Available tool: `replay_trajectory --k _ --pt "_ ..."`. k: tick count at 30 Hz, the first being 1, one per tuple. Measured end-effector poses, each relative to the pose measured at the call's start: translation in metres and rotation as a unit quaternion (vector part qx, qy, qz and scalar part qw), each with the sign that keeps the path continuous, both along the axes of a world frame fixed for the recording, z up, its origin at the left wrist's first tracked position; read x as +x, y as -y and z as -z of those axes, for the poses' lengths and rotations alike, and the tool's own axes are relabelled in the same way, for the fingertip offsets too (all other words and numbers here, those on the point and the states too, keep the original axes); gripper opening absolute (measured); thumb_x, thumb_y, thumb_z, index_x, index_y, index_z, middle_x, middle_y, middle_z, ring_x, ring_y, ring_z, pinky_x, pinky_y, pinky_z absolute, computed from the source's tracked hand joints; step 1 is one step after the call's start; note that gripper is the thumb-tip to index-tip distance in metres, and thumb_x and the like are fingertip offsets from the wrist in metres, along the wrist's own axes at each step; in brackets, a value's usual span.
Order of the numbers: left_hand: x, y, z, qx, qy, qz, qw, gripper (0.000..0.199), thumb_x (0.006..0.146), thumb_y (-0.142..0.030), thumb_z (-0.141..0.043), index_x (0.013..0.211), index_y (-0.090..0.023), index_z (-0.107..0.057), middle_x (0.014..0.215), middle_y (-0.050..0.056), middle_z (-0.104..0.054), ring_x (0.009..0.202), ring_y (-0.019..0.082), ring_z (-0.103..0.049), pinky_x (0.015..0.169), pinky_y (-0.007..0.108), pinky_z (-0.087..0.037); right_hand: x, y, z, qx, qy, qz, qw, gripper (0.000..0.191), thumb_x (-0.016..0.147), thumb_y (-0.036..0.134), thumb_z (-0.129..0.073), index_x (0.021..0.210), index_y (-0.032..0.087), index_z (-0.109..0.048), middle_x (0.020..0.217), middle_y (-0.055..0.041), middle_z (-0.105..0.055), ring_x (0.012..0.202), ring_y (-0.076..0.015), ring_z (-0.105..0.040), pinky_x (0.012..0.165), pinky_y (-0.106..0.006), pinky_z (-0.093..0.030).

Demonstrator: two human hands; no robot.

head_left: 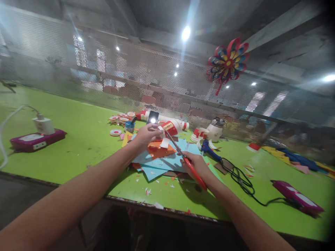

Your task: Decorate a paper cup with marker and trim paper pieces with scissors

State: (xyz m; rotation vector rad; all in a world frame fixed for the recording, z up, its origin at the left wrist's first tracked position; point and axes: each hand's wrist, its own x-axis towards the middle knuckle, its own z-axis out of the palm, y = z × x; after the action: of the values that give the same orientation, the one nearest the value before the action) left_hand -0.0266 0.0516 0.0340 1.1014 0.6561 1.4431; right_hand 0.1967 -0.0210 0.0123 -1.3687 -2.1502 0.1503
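My left hand (147, 136) pinches a white and red paper cup (172, 128) by its edge, above a pile of coloured paper. Red-handled scissors (195, 172) are in my right hand (195, 164), their blades pointing up and left to the cup. A small white flap (164, 143) hangs below the cup beside the blades. Under both hands lie light blue sheets (151, 172) with an orange piece (158, 150) on top. Behind my left hand a dark phone (153, 118) reflects a light.
A blue glue gun (209, 150) with a black cable lies right of the paper. Purple power strips (35, 140) sit at left and right. Round paper discs (123, 118), a blue pot (129, 126) and a white jar (215, 130) stand behind. Scraps litter the green table (86, 153).
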Motion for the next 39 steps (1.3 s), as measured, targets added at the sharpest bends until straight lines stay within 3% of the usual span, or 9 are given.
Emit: replay_trajectory --k 14,22,27,39 --pt "0.010 0.003 0.006 0.009 -0.006 -0.022 1.000 0.027 0.068 -0.010 -0.078 0.090 -0.010 -0.063 0.077 0.007 -0.068 0.072 0.018 -0.068 0.078 0.038 -0.054 -0.001 0.004 -0.001 0.002 -0.003 0.017 1.000 0.031 0.074 0.017 -0.046 0.091 0.015 -0.072 0.067 -0.0011 -0.065 0.060 -0.0168 -0.056 0.060 -0.025 -0.039" --pt "0.001 0.001 -0.001 -0.055 0.032 0.083 0.994 0.009 0.079 -0.018 -0.068 0.084 -0.010 -0.067 0.083 0.013 -0.072 0.079 0.021 -0.069 0.082 0.036 -0.056 -0.003 0.009 -0.002 0.006 -0.005 0.008 1.000 0.031 0.075 0.016 -0.047 0.093 0.014 -0.072 0.061 0.0018 -0.060 0.053 -0.0132 -0.049 0.056 -0.023 -0.038" --pt "-0.006 -0.003 -0.002 -0.096 0.038 0.126 0.987 0.008 0.080 -0.017 -0.068 0.081 -0.009 -0.068 0.084 0.018 -0.072 0.080 0.024 -0.069 0.080 0.039 -0.058 -0.001 0.005 0.000 0.007 -0.007 -0.008 1.000 0.034 0.075 0.017 -0.047 0.098 0.015 -0.071 0.063 0.0023 -0.060 0.054 -0.0130 -0.048 0.057 -0.023 -0.039" --pt "-0.006 -0.006 -0.001 -0.050 0.044 0.097 0.993 0.010 0.076 -0.014 -0.073 0.082 -0.009 -0.067 0.082 0.014 -0.071 0.075 0.021 -0.069 0.079 0.039 -0.057 0.003 0.001 -0.002 -0.010 -0.008 -0.021 1.000 0.033 0.073 0.020 -0.046 0.094 0.014 -0.070 0.059 0.0026 -0.055 0.054 -0.0135 -0.048 0.056 -0.024 -0.040"
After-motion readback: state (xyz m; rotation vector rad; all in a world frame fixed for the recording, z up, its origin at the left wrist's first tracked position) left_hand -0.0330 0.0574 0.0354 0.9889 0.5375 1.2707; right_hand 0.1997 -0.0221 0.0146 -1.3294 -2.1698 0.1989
